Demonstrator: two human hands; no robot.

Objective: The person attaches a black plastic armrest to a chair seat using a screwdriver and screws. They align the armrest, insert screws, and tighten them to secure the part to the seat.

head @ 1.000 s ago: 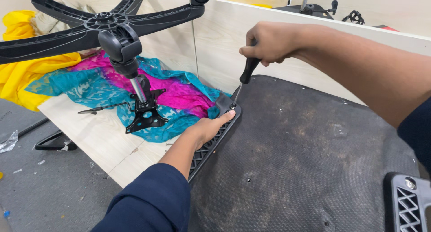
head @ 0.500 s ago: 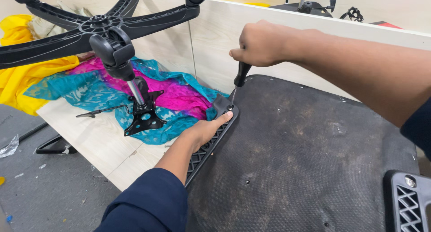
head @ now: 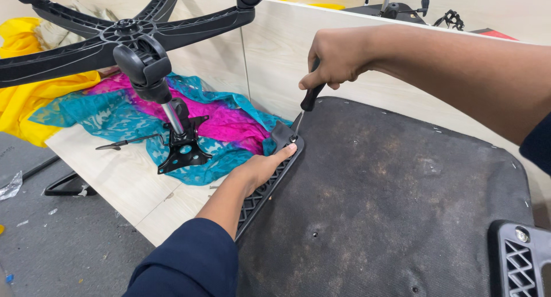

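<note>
Head view: right hand [head: 338, 58], at 12 o'clock, clenched around the black-handled screwdriver [head: 305, 104], its tip meeting the end of a black ribbed plastic bracket [head: 270, 179] near centre. Left hand [head: 261, 168] lies flat, fingers extended, pressing that bracket against the dark grey felt-covered chair seat underside [head: 396, 199], which fills 3 to 6 o'clock. At 10 o'clock, a black five-arm chair base [head: 115, 38] stands on pink-and-teal patterned cloth [head: 224, 124].

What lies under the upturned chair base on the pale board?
Under the chair base, a teal and pink cloth is spread on the wooden board; its mounting plate rests on the cloth. The board beneath the cloth is hidden.
</note>
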